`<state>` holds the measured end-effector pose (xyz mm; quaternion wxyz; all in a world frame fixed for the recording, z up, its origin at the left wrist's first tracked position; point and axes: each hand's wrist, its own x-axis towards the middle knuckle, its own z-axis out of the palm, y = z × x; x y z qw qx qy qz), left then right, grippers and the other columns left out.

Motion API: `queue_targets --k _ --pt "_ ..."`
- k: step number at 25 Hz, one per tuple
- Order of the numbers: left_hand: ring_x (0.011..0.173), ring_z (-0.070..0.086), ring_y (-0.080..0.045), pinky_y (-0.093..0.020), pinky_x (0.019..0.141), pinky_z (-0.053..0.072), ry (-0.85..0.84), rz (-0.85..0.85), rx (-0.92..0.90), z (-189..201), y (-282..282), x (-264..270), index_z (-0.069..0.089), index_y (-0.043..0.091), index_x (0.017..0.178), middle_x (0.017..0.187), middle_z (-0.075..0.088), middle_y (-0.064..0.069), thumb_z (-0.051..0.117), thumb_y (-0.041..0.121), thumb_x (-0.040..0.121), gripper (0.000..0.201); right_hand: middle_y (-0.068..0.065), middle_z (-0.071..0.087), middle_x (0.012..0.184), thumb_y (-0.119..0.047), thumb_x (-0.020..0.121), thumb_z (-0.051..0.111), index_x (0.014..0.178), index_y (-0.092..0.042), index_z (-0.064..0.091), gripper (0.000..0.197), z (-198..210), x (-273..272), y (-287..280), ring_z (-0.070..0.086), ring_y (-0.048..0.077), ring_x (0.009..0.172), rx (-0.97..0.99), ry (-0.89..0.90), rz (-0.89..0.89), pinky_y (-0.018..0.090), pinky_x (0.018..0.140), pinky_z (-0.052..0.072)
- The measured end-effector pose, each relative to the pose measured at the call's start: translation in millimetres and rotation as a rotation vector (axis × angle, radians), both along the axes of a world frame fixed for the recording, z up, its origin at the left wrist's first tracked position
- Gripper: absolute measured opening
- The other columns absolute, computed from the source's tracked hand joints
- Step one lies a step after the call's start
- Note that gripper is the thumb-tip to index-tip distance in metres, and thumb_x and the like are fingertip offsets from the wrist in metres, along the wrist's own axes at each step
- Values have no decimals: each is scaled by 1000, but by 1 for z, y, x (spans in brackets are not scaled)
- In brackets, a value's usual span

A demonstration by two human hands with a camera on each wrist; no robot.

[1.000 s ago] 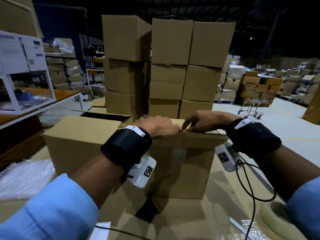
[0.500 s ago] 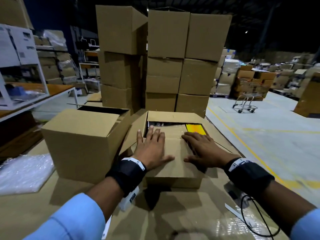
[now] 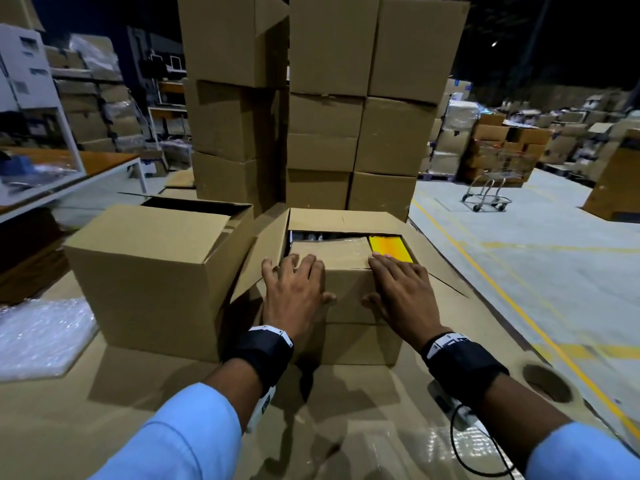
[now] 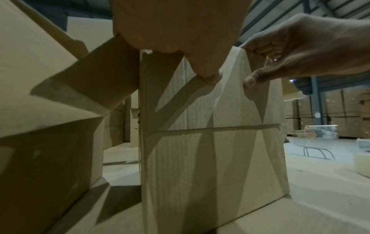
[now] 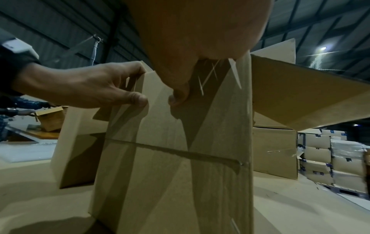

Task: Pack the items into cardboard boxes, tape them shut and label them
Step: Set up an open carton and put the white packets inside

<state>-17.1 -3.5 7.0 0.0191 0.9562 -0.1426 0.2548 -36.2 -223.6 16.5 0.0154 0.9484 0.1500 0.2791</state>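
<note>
1. The stack of boxes stands at 12 o'clock, behind the work surface, and rises past the top of the head view.
2. The open box sits at 10 o'clock, touching the left flap of the box being closed.
3. The cardboard box sits dead centre, just ahead of both wrists. Its long axis runs left to right, from 9 to 3 o'clock, and its opening faces up. The near flap is folded down over the top. The far flap stands up at 12 o'clock, and the side flaps splay outward.
4. A sheet of bubble wrap lies at 8 o'clock, apart from the boxes.
5. The left hand lies flat on the near flap, fingers spread over the fold and the thumb against the front wall.
6. The right hand presses the same flap likewise, holding nothing.
7. A yellow item shows inside the box, just beyond the right fingertips.
</note>
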Motion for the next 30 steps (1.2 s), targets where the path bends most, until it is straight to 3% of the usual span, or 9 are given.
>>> queue_targets --k 4,10,14,19,21,26,30 --pt "122 53 -32 -63 99 39 -14 1 -48 -2 1 1 55 18 125 135 58 -4 71 61 80 64 10 60 139 -41 81 75 135 -11 57 64 -1 3 0 59 29 125 16 -29 31 42 95 42" --pt "141 34 -31 -53 113 33 71 -44 -60 3 1 -4 37 19 145 154 38 -4 58 54 94 65 11 63 135 -36 78 83 132 -11 61 63 2 -1 3 61 31 122 53 -28 29 43 94 47" --pt "144 30 -29 -58 115 30 122 -84 -29 9 9 -5 32 22 147 157 35 -3 59 47 95 64 11 62 136 -33 78 83 131 -10 61 61 8 -3 4 61 31 123 66 38 26 45 95 47" --pt "152 17 -25 -70 114 18 190 -77 -5 31 13 -14 23 21 154 164 23 -1 41 59 99 69 6 36 159 -46 91 65 150 -19 39 70 34 -9 3 33 27 146 -18 283 9 41 115 27" --pt "153 14 -23 -71 115 13 213 -92 -8 48 19 -14 22 20 156 165 20 0 33 62 100 70 6 34 159 -50 93 60 152 -20 35 71 50 -8 2 30 26 146 -41 367 4 41 116 28" --pt "150 23 -22 -66 117 14 250 -127 -36 86 33 0 38 22 149 160 35 0 27 60 102 61 10 59 136 -44 102 45 141 -17 50 48 107 0 7 50 33 127 -62 374 46 46 98 44" --pt "144 33 -21 -65 114 17 277 -126 -29 89 35 20 50 20 137 150 47 -1 27 58 103 56 8 64 126 -39 105 40 134 -20 56 38 131 14 15 55 34 118 -116 420 21 47 94 46"
